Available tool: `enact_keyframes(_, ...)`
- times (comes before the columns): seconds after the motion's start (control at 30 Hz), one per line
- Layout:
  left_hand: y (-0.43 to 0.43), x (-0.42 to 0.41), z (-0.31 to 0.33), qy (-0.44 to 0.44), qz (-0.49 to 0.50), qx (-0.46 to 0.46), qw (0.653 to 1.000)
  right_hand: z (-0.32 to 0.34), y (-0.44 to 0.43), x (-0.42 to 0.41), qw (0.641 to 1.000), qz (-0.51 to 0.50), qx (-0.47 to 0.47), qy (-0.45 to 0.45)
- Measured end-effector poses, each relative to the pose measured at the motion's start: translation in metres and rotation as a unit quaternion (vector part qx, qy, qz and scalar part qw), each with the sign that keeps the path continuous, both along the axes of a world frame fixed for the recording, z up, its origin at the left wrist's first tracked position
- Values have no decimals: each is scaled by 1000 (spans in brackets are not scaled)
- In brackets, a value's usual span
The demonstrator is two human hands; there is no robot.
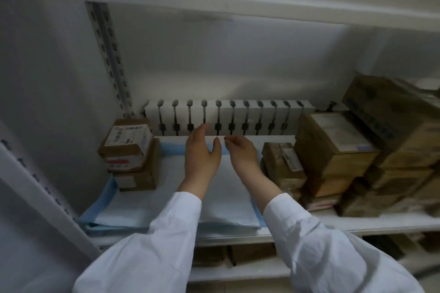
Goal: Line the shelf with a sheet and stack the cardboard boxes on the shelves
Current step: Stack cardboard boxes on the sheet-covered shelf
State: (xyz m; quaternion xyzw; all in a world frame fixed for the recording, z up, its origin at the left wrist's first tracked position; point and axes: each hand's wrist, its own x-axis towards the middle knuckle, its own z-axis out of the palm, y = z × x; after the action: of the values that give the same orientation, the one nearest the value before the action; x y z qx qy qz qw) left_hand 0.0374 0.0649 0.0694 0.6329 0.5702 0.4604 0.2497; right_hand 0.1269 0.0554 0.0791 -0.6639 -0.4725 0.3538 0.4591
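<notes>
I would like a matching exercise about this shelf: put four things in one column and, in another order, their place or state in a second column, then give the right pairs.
Things:
1. blue-edged sheet
2. small stack of boxes
3. large pile of boxes
4. left hand

Places or states:
A. at the right of the shelf
B. open, holding nothing
C. lies flat on the shelf
D. on the sheet's left part

Pairs: 1-C, 2-D, 3-A, 4-B

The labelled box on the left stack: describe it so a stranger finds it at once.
On the sheet-lined shelf, look left of both hands to the short stack in the corner. The top box sits tilted there, with white barcode labels and a red stripe, unlike the plainer brown boxes at right.
</notes>
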Motion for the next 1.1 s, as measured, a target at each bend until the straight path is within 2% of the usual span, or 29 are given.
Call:
enact_keyframes(0.13, 0, 38, -13, -58, -49, -79, 994, -8, -8, 40, 995, -21, -15, -92)
enact_keyframes(0.27, -1, 81, -25, -65, -90, -244, 963, -17, -11, 74, 964, -69, -83, -244)
enact_keyframes(0.4, 0, 114, -40, -72, -88, -346, 931, -23, -17, 95, 946, -89, -145, -276)
enact_keyframes(0.53, -4, 127, -47, -127, -66, -385, 912, -31, -12, 94, 929, -128, -231, -258)
enact_keyframes(0.57, -5, 128, -48, -136, -59, -387, 910, -32, -14, 97, 934, -130, -229, -243)
enact_keyframes(0.7, -5, 131, -50, -168, -47, -396, 901, -33, -30, 120, 978, -35, -118, -167)
enact_keyframes(0.87, -6, 130, -48, -196, -56, -419, 885, -29, -34, 117, 996, -43, -44, -72)
enact_keyframes(0.93, -9, 124, -48, -252, -64, -434, 863, -25, -35, 114, 997, -42, -31, -57)
enact_keyframes(1.0, -11, 116, -50, -357, -77, -445, 817, -28, -35, 115, 998, -48, -29, -18)
enact_keyframes(1.03, -11, 111, -51, -405, -82, -443, 796, -33, -32, 117, 998, -54, -43, -5)
enact_keyframes(1.1, -11, 104, -53, -455, -96, -428, 775, -45, -24, 120, 993, -66, -97, -25)
